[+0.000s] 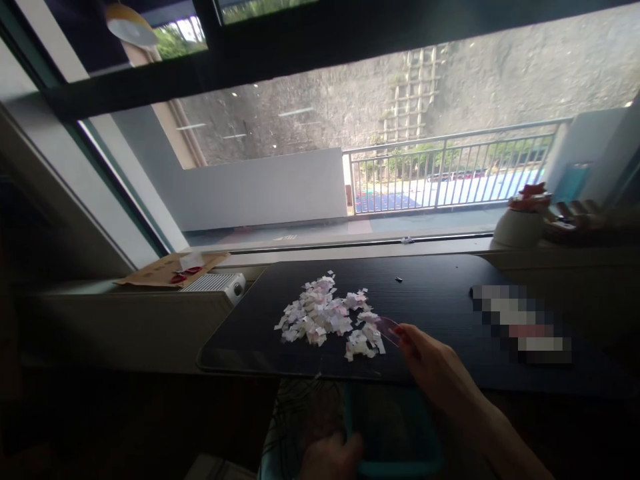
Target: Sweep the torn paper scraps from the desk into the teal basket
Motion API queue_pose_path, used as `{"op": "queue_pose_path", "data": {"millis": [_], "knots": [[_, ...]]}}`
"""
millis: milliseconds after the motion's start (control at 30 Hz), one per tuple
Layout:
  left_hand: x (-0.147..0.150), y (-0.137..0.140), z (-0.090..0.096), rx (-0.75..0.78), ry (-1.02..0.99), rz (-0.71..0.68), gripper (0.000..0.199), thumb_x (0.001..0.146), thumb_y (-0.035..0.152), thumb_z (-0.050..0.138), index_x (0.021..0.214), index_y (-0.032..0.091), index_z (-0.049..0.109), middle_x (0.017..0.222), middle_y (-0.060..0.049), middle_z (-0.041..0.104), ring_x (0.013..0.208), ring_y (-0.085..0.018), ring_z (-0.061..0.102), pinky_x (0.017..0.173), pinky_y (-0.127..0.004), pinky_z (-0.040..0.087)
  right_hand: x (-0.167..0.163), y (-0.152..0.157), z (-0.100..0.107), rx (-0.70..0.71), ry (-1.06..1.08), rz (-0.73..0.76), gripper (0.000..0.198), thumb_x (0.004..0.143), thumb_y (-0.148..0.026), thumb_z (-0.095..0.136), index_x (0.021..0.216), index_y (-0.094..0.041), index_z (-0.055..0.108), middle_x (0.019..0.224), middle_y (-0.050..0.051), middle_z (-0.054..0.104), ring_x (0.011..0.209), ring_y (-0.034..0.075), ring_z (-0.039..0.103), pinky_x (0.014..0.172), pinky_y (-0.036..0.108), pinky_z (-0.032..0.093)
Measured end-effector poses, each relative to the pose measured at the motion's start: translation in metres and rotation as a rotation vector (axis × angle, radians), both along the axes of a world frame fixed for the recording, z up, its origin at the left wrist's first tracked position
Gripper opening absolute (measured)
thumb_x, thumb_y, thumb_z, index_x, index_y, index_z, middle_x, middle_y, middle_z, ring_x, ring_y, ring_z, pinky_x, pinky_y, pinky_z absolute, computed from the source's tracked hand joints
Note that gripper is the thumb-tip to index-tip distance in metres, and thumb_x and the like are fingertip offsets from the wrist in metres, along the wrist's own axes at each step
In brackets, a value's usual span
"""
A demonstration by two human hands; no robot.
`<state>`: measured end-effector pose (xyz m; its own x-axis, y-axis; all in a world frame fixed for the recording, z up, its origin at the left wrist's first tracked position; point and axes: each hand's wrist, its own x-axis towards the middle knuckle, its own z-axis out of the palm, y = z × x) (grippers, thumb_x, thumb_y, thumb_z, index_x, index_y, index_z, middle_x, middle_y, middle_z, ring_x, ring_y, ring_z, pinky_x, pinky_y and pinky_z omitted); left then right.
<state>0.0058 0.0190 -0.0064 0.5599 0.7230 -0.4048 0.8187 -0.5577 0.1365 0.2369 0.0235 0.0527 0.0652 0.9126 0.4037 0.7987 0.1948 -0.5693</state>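
Note:
My right hand [420, 353] is closed on a thin, see-through pinkish piece of plastic [388, 329], whose exact kind I cannot make out. The plastic stands on the black table [430, 293], touching the right side of a small heap of paper scraps [364, 341]. Left of it spreads a larger pile of white and pale pink paper scraps [315, 310]. Below the table's front edge, my left hand [330, 457] grips the left side of a teal plastic bin [400, 465]. Deep shadow hides the bin's inside.
A small dark object [399, 279] lies toward the table's back. A pixelated item [523, 323] is at the right. Red-handled scissors [187, 273] rest on brown cardboard [150, 272] at the left. A white pot [520, 227] stands on the sill beneath the window.

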Motion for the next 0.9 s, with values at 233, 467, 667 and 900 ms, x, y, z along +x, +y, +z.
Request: {"op": "queue_pose_path", "data": {"millis": [233,467,667,900], "knots": [[0.008,-0.005,0.008,-0.044,-0.044,-0.019,0.026,0.075,0.033,0.059,0.099,0.026,0.055,0.093,-0.006,0.062,0.086,-0.028,0.061,0.071,-0.031,0.045,-0.031,-0.01,-0.01,0.077,0.139,0.025,0.022,0.092,-0.026,0.039,0.1,-0.02,0.059,0.093,0.005,0.066,0.077,0.016,0.063,0.068,0.026,0.049],[0.01,-0.013,0.019,-0.021,-0.107,-0.022,0.023,0.075,0.03,0.056,0.096,0.024,0.056,0.09,-0.006,0.061,0.083,-0.026,0.06,0.071,-0.032,0.045,-0.043,-0.017,-0.018,0.082,0.175,-0.021,0.021,0.091,-0.028,0.041,0.095,-0.021,0.061,0.081,0.004,0.062,0.066,0.014,0.06,0.062,0.024,0.047],[0.014,-0.016,0.026,-0.039,-0.128,-0.029,0.021,0.075,0.03,0.055,0.095,0.024,0.056,0.089,-0.005,0.061,0.084,-0.026,0.059,0.072,-0.033,0.045,-0.055,-0.007,-0.014,0.098,0.171,-0.018,0.02,0.09,-0.026,0.043,0.095,-0.02,0.061,0.084,0.004,0.062,0.07,0.014,0.06,0.065,0.024,0.046],[0.01,-0.018,0.028,-0.013,-0.155,-0.017,0.018,0.074,0.028,0.056,0.091,0.024,0.057,0.085,-0.004,0.061,0.081,-0.024,0.059,0.069,-0.031,0.045,-0.051,-0.005,-0.011,0.105,0.118,-0.064,0.02,0.09,-0.026,0.042,0.095,-0.02,0.061,0.083,0.004,0.061,0.069,0.014,0.06,0.064,0.025,0.045]]}}
